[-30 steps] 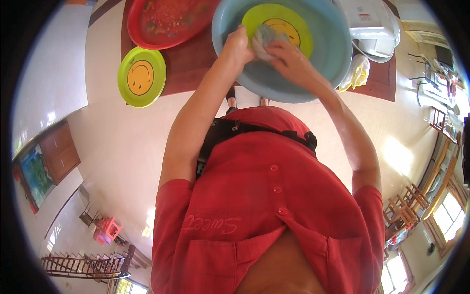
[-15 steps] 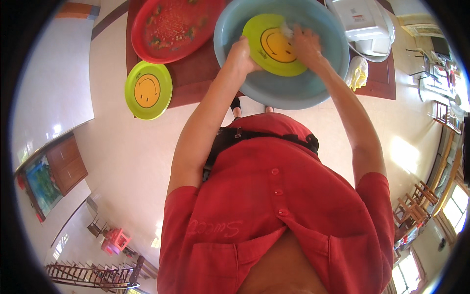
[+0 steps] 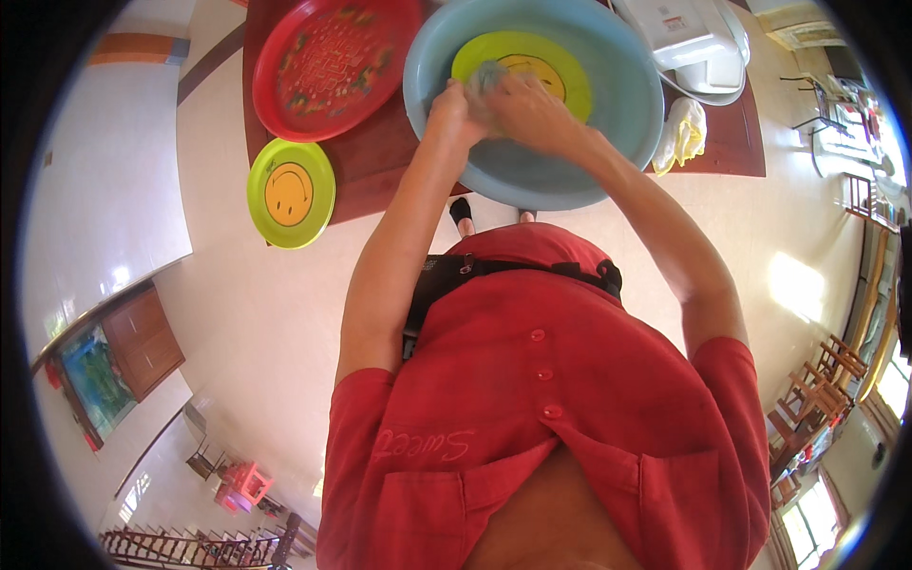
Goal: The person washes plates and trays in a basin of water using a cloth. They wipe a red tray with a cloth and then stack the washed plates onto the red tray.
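Observation:
A green plate with a yellow smiling face [image 3: 568, 63] is tilted inside a blue-grey basin [image 3: 617, 166]. My left hand [image 3: 455, 112] is closed on the plate's left edge. Over the left part of the plate, my right hand [image 3: 534, 112] presses a pale greyish cloth [image 3: 487, 78] against its surface, close beside the left hand. The right fingers are blurred and cover much of the printed face. A second green smiley plate [image 3: 290, 196] lies left of the basin, at the table's near edge.
A large red tray with a printed pattern [image 3: 328, 76] is at the back left on the dark red table [image 3: 372, 176]. White plastic containers [image 3: 676, 33] stand right of the basin, with a white and yellow crumpled bag or cloth [image 3: 682, 136] nearer me.
My right hand has moved with the cloth from the plate's right side across to its left, next to my left hand. The left hand still grips the plate.

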`<state>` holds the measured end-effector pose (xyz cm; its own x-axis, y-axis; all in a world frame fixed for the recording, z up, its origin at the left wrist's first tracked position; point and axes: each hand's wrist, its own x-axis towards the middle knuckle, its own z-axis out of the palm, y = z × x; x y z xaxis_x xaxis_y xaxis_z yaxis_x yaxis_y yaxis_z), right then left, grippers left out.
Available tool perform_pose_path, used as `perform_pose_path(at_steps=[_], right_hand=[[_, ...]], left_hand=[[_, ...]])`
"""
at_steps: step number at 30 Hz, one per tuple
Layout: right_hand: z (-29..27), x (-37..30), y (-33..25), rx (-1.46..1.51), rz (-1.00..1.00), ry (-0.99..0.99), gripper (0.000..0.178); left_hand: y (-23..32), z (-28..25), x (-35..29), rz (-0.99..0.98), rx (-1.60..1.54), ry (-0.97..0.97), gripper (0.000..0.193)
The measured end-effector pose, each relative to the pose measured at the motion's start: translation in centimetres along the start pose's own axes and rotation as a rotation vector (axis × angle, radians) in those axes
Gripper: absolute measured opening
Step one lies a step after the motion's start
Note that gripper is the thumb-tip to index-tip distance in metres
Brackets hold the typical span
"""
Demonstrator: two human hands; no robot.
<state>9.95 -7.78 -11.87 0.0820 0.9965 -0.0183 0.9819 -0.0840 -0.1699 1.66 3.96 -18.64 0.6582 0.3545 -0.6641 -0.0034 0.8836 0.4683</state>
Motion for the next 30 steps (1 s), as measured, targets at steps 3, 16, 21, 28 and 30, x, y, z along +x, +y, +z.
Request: perform_pose_path(at_steps=[3, 16, 21, 28, 30], right_hand=[[2.7, -3.5, 2.3, 0.176, -0.034, 0.075, 0.03], [6.0, -1.2, 8.1, -0.06, 0.501, 0.143, 0.03], [6.0, 2.6, 8.6, -0.036, 0.406, 0.226, 0.033], [4.5, 2.3, 3.3, -0.054, 0.099, 0.379, 0.035], [3.9, 1.7, 2.5, -0.125, -0.124, 0.408, 0.022]], left_hand=[[0.2, 1.9, -1.1, -0.011, 0.058, 0.065, 0.05], [1.4, 4.5, -4.0, -0.145, 0.057, 0.034, 0.046], [1.1, 4.1, -3.5, -0.128, 0.043, -0.021, 0.046], [0.7, 3.1, -3.0, 0.026, 0.176, -0.111, 0.05], [0.7, 1.4, -1.7, 0.028, 0.175, -0.132, 0.051]])
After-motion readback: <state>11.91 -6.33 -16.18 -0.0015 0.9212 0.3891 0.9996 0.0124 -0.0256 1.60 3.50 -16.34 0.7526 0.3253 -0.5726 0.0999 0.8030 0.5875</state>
